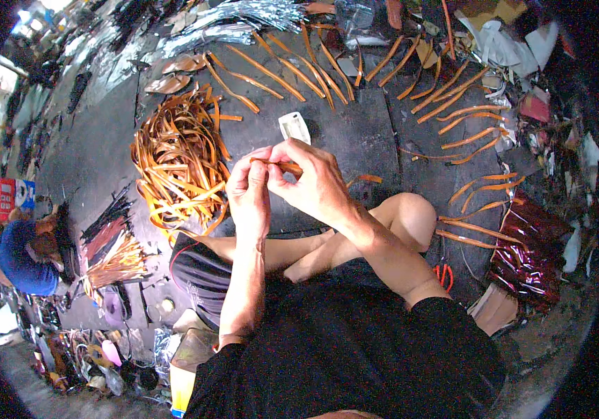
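Above my crossed legs, my left hand [249, 190] and my right hand [315, 180] pinch one narrow orange-brown strip [287, 167], which looks like leather. Most of the strip is hidden by my fingers. Just beyond my right hand sits a small white open container [294, 128]. A large tangled heap of glossy orange-brown strips [177, 164] lies to the left of my left hand. One short strip [364, 179] rests on the dark mat beside my right wrist.
Several separate strips [462, 113] fan out in an arc on the dark mat [355, 133]. Red-handled scissors [444, 276] lie by my right knee, near a dark red shiny bundle [531, 251]. At the left, a person in blue [28, 257] sits near bundled strips [119, 260].
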The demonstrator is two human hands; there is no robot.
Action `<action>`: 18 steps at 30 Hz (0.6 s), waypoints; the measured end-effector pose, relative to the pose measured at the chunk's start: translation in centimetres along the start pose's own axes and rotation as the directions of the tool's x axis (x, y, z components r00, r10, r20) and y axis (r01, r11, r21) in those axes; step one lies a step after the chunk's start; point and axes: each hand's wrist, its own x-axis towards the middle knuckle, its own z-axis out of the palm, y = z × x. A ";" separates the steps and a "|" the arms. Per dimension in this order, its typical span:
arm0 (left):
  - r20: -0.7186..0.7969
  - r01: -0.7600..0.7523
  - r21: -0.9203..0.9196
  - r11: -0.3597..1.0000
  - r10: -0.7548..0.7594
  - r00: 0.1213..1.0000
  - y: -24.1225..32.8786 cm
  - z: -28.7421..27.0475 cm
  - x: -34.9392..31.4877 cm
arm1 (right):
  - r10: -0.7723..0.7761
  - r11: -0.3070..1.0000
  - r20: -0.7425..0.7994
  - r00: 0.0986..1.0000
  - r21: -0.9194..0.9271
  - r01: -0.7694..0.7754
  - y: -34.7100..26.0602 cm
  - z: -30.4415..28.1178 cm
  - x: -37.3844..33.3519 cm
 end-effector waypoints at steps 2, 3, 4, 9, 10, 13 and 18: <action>0.017 -0.039 -0.051 0.998 0.039 0.999 -0.4 0.3 -0.1 | -0.036 0.999 0.008 0.999 -0.022 0.037 0.2 -0.2 -0.3; 0.025 -0.058 -0.077 0.995 0.061 0.998 -0.5 0.3 -0.2 | -0.056 0.998 0.011 0.998 -0.032 0.056 0.3 -0.4 -0.5; 0.008 -0.053 -0.109 0.993 0.054 0.998 -0.5 0.3 -0.1 | -0.042 0.998 0.025 0.999 -0.040 0.043 0.4 -0.6 -0.6; -0.040 -0.015 -0.228 0.973 0.006 0.999 0.0 0.0 0.1 | -0.066 0.994 0.057 0.996 -0.088 0.071 0.9 -1.7 -1.5; -0.050 -0.017 -0.237 0.971 0.005 0.999 0.2 0.1 0.2 | -0.064 0.994 0.061 0.996 -0.086 0.069 1.0 -2.0 -1.6; -0.090 0.005 -0.202 0.979 -0.024 0.996 0.5 -0.2 0.4 | -0.074 0.992 0.069 0.995 -0.101 0.081 1.3 -2.9 -1.8; -0.194 -0.056 -0.192 0.980 0.018 0.981 1.7 -0.9 1.4 | -0.064 0.988 0.098 0.993 -0.134 0.077 1.0 -4.3 -2.1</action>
